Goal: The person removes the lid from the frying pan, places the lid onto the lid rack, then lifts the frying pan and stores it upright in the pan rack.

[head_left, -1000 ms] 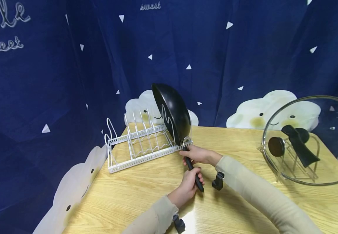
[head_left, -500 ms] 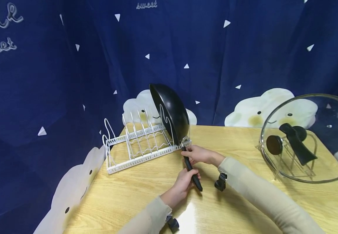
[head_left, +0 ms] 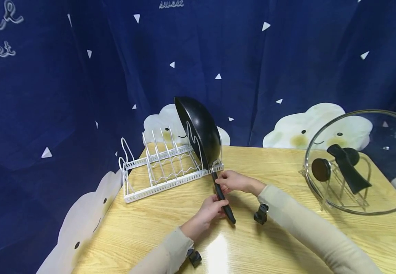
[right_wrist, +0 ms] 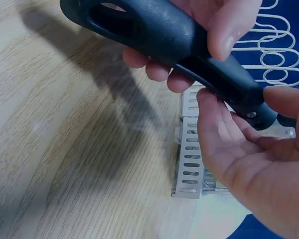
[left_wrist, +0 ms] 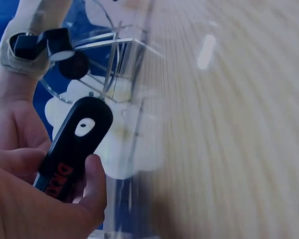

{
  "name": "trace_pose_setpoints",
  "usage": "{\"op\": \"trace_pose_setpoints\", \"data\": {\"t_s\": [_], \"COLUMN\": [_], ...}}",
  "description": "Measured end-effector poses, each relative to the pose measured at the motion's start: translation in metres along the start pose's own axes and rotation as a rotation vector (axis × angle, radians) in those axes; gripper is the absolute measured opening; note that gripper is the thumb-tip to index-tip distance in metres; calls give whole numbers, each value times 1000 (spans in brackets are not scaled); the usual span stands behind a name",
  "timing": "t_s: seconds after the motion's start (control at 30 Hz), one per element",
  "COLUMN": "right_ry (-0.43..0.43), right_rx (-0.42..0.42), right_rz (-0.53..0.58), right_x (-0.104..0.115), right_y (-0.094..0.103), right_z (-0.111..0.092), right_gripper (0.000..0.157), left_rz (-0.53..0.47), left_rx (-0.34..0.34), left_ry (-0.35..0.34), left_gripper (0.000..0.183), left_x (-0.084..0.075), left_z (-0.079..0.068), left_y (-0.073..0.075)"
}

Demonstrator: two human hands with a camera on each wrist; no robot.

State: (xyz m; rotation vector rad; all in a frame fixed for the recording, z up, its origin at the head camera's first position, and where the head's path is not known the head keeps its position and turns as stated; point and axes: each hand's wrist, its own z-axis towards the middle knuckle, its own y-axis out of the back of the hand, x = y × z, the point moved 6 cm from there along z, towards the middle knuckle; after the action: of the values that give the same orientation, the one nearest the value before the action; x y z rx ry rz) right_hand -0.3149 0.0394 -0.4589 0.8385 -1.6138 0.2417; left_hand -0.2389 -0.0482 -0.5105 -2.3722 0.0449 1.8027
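A black wok (head_left: 203,127) stands on edge at the right end of a white wire rack (head_left: 163,184), its hollow side facing left. Its long black handle (head_left: 230,214) slants toward me over the wooden table. My left hand (head_left: 209,211) holds the handle around its middle; in the right wrist view, the left thumb (right_wrist: 229,32) lies on top and fingers show beneath. Closer to the wok's bowl, my right hand (head_left: 233,181) grips the handle between thumb and fingers (right_wrist: 217,117). Red lettering and a hanging hole mark the handle in the left wrist view.
At the right, a large glass lid (head_left: 309,179) with a dark knob (head_left: 321,170) stands on edge in a small wire stand (head_left: 367,203). Upright dividers (head_left: 172,160) fill the rack's middle. Behind the table (head_left: 270,243) hangs a dark blue curtain (head_left: 198,49).
My left hand has shifted slightly left on the handle. The right hand has moved a little to the right against it. The wok stays in the rack; the whole view drifts slightly.
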Motion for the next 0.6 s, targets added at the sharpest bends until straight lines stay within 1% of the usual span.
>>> {"op": "trace_pose_setpoints", "data": {"t_s": [0.13, 0.27, 0.4, 0.6], "right_ry": [3, -8, -24, -19], "right_rx": [12, 21, 41, 52], "right_rz": [20, 12, -9, -35], "right_x": [-3, -7, -9, -10], "right_y": [0, 0, -1, -1], "right_z": [-1, -2, -5, -7], "right_gripper": [16, 16, 17, 21], "left_rz": [30, 58, 74, 66], "left_rx": [12, 20, 8, -14], "left_ry": [5, 3, -2, -12], "left_gripper": [18, 18, 15, 15], "left_x": [-2, -3, -3, -4], "left_z": [-2, -3, -1, 2], "left_y": [3, 6, 11, 19]}}
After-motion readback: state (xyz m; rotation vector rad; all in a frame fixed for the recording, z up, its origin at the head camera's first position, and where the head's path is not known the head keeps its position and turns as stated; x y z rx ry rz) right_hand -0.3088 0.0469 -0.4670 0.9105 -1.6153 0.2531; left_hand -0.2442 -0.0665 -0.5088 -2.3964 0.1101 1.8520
